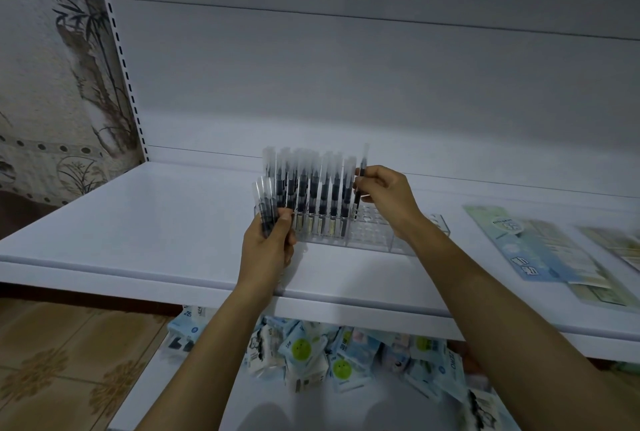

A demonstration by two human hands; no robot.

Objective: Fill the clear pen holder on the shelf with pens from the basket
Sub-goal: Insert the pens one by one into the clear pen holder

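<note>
Clutching a bundle of pens (265,210), the left hand (268,254) is hovering beside the clear pen holder (372,238) on the shelf (138,222); the right hand (384,193) is pinching a single pen (362,167), which wants keeping vertical over the free hole below that pinch.

White shelf (138,222) under dim bluish light, plain white back panel (346,84) behind, slotted upright (119,59) at its left back corner, bamboo-print wallpaper (52,66) beyond, tan patterned floor tiles (69,361) below left, heaped packets (311,354) on lower shelf (235,392).
</note>
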